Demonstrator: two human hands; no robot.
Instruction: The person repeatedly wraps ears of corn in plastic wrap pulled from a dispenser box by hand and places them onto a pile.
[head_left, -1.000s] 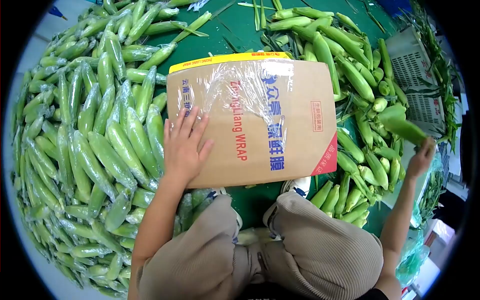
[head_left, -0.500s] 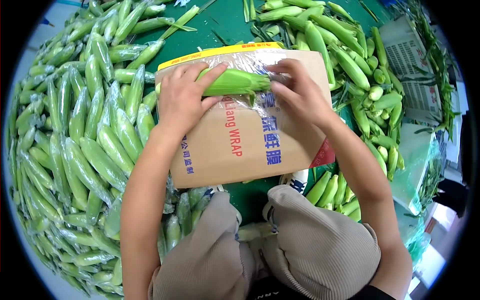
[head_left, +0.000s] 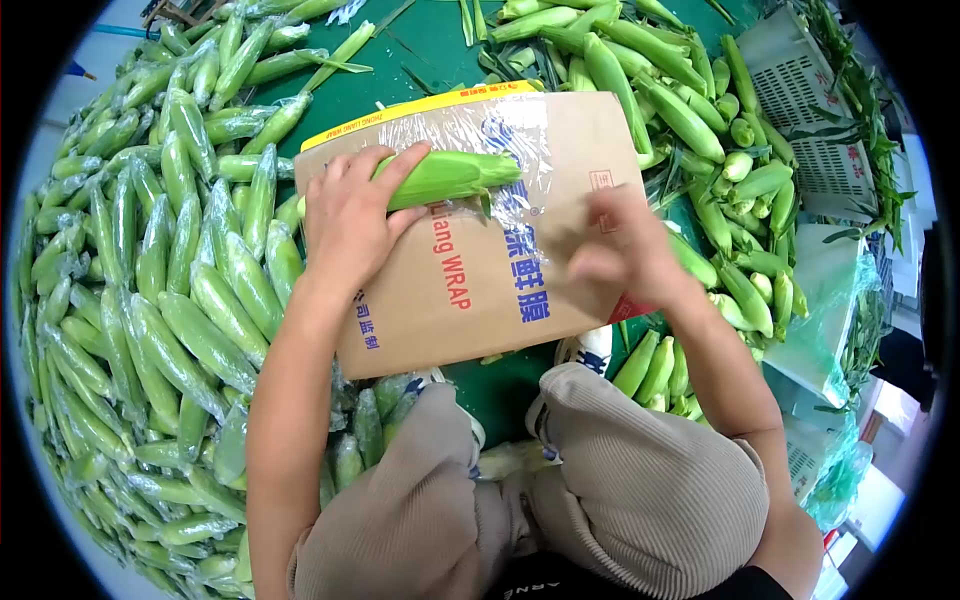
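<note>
Left hand [head_left: 350, 222] grips unwrapped green husk-on corn ear [head_left: 445, 178]; right hand [head_left: 635, 248] half-open, apparently empty. Film-wrapped green ears [head_left: 205, 340] left, bare green ears [head_left: 685, 120] right.

Left hand [head_left: 352, 215] palm down, fingers curled; right hand [head_left: 635, 245] raised, blurred

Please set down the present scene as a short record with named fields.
Left hand: the left hand holds a green, leafy corn ear down on the box
Right hand: the right hand, blurred, over the box's right side, nothing visible in it
Work surface: brown printed cardboard box with a yellow strip along its far edge
On box: clear, shiny plastic film
Left side: film-wrapped green corn ears
Right side: unwrapped green corn ears, white plastic crate
</note>
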